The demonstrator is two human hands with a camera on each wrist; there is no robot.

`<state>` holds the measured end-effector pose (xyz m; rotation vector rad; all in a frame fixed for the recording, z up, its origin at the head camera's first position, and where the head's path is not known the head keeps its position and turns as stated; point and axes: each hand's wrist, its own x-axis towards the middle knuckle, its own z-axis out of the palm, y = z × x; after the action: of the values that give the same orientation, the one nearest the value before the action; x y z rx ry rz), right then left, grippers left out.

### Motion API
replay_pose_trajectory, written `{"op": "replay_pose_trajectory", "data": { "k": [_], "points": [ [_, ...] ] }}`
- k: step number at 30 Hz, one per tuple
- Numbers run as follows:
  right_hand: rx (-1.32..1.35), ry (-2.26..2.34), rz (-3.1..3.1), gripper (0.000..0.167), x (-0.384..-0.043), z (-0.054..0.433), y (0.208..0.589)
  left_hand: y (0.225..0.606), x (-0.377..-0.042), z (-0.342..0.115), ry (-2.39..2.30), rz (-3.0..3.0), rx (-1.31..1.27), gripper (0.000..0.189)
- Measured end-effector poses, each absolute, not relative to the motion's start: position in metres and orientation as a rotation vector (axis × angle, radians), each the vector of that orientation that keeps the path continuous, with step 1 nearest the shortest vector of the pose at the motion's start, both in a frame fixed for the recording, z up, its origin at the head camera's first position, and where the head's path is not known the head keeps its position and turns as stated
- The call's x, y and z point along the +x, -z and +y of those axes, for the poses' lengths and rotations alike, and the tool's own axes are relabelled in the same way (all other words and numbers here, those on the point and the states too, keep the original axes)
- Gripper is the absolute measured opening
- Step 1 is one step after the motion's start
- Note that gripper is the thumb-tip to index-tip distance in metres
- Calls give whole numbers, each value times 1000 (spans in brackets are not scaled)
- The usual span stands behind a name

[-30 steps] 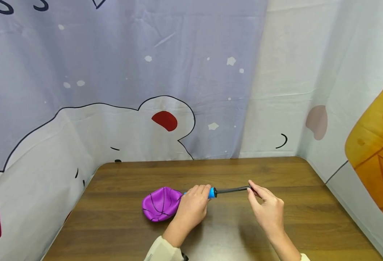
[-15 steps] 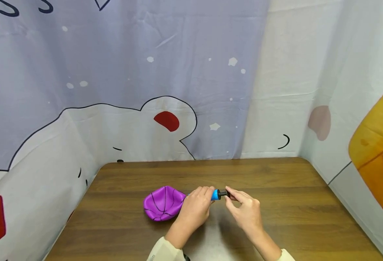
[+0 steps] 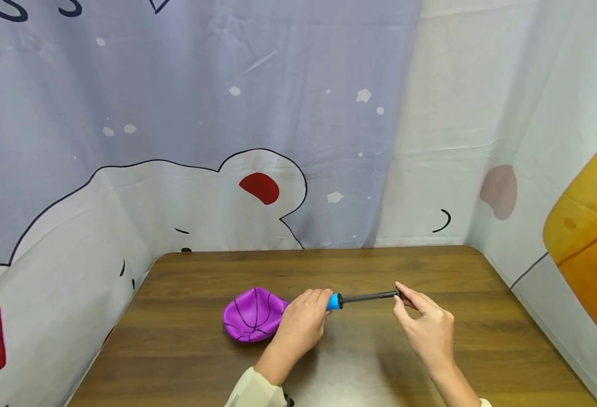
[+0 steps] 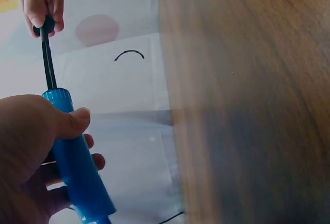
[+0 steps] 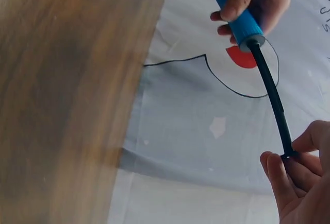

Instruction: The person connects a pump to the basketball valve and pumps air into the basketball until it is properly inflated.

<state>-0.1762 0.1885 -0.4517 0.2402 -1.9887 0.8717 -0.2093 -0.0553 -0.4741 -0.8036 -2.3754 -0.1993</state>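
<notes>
A blue hand pump (image 4: pixel 82 177) with a black plunger rod lies sideways between the two hands. My left hand (image 3: pixel 302 322) grips its barrel, thumb on one side and fingers curled round the other. At the rod's far end, my right hand (image 3: pixel 427 328) pinches the black handle (image 4: pixel 46 26) between thumb and fingers. The rod (image 5: pixel 270 90) is drawn well out of the barrel. Left of the left hand is a limp purple ball (image 3: pixel 254 316) with black lines, its sides caved in. Where ball and pump meet is hidden behind the left hand in the head view.
Beneath the hands is a brown wooden table (image 3: pixel 186 373). Behind it and along its sides hangs a printed curtain (image 3: pixel 328 141) with bear drawings, coming down to the table's back edge.
My right hand went left, pushing the rod nearly all the way into the barrel, then came back right, drawing it out again. My left hand and the ball have barely shifted.
</notes>
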Motion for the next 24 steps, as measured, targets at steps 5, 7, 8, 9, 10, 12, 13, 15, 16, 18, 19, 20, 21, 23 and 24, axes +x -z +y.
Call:
{"op": "replay_pose_trajectory", "data": {
  "k": [5,7,8,9,10,12,13,15,16,18,19,20,21,23,24],
  "points": [
    [278,-814,-1956,31,-177,171,459,473,-208,-53,184,-2348,-788,35],
    [324,-796,-1943,32,-178,159,461,472,-207,-51,179,-2355,-780,35],
    [349,-801,-1949,32,-178,153,463,472,-206,-50,176,-2357,-779,36],
    [374,-803,-1962,32,-178,148,464,472,-206,-49,171,-2361,-778,36],
    [399,-811,-1977,32,-178,142,466,472,-205,-49,164,-2365,-779,36],
    [443,-829,-2013,34,-179,134,469,473,-205,-48,147,-2367,-782,37],
    [459,-846,-2033,34,-179,132,470,474,-204,-47,144,-2366,-786,36],
    [482,-874,-2055,36,-180,131,471,474,-204,-47,151,-2371,-802,35],
    [484,-885,-2059,36,-181,133,470,473,-204,-48,159,-2375,-813,35],
    [484,-887,-2051,34,-181,138,468,472,-204,-49,178,-2388,-823,35],
    [481,-883,-2044,33,-181,142,466,471,-204,-50,189,-2398,-826,36],
    [475,-878,-2037,32,-181,147,463,470,-204,-51,196,-2407,-828,36],
    [460,-873,-2031,31,-181,152,461,469,-204,-52,197,-2418,-827,36],
    [422,-865,-2019,30,-181,164,456,467,-204,-53,194,-2437,-822,36],
    [396,-865,-2017,29,-180,170,454,467,-205,-54,194,-2443,-821,36]
  ]
}}
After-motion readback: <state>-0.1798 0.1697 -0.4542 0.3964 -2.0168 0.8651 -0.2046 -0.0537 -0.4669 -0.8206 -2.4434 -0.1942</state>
